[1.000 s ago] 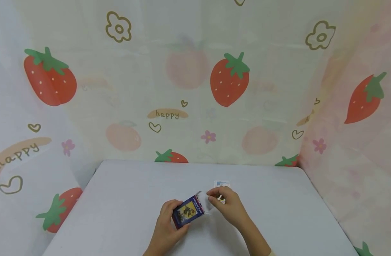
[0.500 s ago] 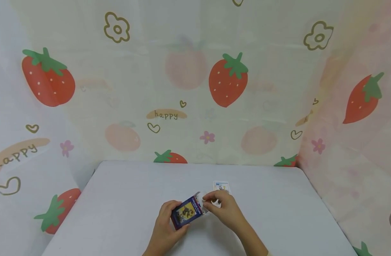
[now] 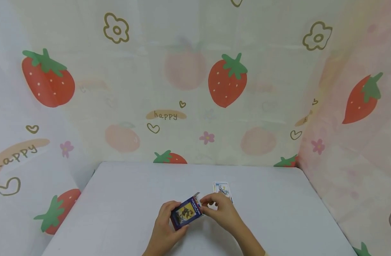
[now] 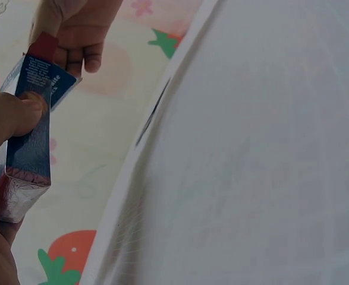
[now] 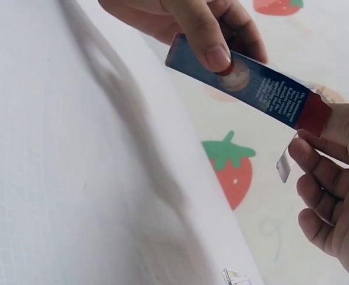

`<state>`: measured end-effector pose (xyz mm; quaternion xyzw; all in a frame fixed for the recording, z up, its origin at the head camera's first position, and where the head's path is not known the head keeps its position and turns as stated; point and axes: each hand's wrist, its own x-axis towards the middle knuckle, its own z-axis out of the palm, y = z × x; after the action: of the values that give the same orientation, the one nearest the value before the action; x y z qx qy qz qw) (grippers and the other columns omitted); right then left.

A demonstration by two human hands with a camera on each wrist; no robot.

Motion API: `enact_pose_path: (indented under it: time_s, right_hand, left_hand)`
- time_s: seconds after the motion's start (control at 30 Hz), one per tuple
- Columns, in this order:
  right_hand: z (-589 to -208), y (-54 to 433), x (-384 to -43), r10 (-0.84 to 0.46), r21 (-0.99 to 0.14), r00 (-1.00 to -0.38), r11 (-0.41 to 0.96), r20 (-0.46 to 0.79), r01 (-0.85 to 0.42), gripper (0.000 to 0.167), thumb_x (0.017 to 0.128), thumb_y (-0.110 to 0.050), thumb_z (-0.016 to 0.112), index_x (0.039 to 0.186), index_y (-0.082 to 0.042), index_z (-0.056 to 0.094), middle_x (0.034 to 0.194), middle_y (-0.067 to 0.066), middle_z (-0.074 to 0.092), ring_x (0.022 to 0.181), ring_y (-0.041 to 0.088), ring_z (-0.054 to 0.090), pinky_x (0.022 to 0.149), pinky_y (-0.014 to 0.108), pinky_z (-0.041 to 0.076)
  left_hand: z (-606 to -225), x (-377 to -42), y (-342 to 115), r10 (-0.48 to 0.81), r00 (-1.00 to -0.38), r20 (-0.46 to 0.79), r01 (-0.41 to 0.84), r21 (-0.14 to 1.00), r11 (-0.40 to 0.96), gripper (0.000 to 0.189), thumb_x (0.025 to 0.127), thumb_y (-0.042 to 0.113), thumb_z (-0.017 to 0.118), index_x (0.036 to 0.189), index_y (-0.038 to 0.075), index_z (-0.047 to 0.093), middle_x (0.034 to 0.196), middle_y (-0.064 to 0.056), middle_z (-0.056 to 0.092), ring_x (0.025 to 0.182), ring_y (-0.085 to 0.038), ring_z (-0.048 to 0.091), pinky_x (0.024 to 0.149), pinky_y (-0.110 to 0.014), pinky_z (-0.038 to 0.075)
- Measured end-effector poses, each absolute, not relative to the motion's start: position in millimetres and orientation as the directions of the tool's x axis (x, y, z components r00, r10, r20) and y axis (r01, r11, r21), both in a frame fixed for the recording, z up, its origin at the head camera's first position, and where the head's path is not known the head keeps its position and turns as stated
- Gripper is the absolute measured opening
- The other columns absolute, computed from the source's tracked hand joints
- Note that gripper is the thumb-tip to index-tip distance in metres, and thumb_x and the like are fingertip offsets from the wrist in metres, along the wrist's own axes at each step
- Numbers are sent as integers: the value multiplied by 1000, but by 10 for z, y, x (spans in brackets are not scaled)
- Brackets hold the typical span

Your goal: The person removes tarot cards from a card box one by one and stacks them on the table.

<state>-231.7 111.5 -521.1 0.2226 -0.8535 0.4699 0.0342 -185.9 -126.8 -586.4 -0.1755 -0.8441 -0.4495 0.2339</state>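
A dark blue card box [image 3: 186,212] with a yellow picture on its front is tilted above the table. My left hand [image 3: 166,224] grips its lower end, thumb and fingers on opposite sides. At the box's opened end, my right hand [image 3: 222,212] pinches the lid with thumb and index finger; the fingertips are partly hidden. In the right wrist view, a red end flap [image 5: 314,114] covers part of a right finger, and a small pale side flap [image 5: 284,166] sticks out. Behind the right hand lies a small stack of picture cards [image 3: 223,189].
A white-covered table [image 3: 134,185] spreads under the hands. Patterned sheets with strawberries [image 3: 227,82] hang behind it and at both sides. In the right wrist view, a card's corner [image 5: 236,277] shows at the bottom.
My right hand has moved left and slightly down, closer to the box, and the white lid has folded inward from view. More of the card stack shows. The left hand stays nearly still.
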Motion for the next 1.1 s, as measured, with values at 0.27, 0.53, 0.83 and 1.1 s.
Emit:
enact_pose_path:
  time_s: [0.27,0.53,0.83,1.1]
  right_hand:
    - [-5227,1104,-2314,-341,-772,-896,471,285,-426,17,88,-26,81,104,-24,75,97,-17,71,94,13,62,83,42,52]
    - [-5221,1109,-2320,-354,-751,-892,498,281,-434,15,89,-30,80,102,-25,76,98,-16,72,93,11,62,83,42,54]
    - [-5164,1139,-2314,-338,-736,-896,521,286,-432,15,88,-31,81,100,-24,77,96,-16,71,91,12,63,82,41,55]
    - [-5153,1177,-2340,-322,-734,-902,530,288,-424,13,89,-26,80,101,-23,76,90,-17,72,84,3,62,76,31,54]
  left_hand:
    - [-5833,-1846,-1254,64,-828,557,504,689,520,79,68,15,95,137,9,57,135,9,51,121,-10,53,102,-20,47]
    - [-5839,-1839,-1256,69,-807,586,526,662,534,78,68,14,95,137,11,56,134,8,52,120,-11,54,101,-16,45]
    - [-5821,-1824,-1244,58,-816,575,512,673,534,79,67,14,95,136,7,57,133,9,51,118,-9,54,99,-22,50]
    - [-5814,-1835,-1238,46,-827,561,494,684,537,79,68,14,95,137,14,56,133,11,51,117,-7,54,98,-24,52]
